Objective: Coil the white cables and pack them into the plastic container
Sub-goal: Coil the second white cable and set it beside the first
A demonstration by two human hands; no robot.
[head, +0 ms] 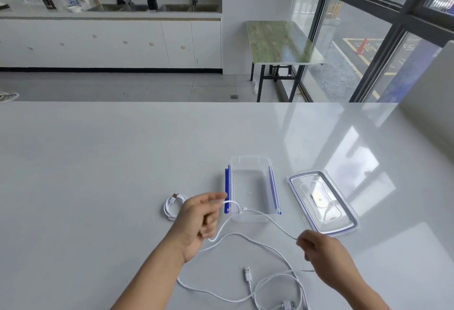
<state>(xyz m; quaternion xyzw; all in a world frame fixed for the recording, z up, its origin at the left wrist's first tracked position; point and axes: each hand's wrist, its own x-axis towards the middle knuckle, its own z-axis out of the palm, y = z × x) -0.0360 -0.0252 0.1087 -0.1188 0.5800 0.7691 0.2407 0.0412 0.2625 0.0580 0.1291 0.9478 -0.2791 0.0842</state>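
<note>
White cable (258, 214) pinched between left hand (199, 221), right hand (319, 250)

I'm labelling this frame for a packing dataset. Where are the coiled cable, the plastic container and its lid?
coiled cable (170, 210), head view, on the bundled loops.
plastic container (248, 187), head view, on its bare floor.
lid (320, 200), head view, on its raised centre panel.

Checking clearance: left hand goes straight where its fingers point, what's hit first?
Probably the blue latch on the left wall of the plastic container; the left hand, pinching a white cable, points at it. Depth unclear.
</note>
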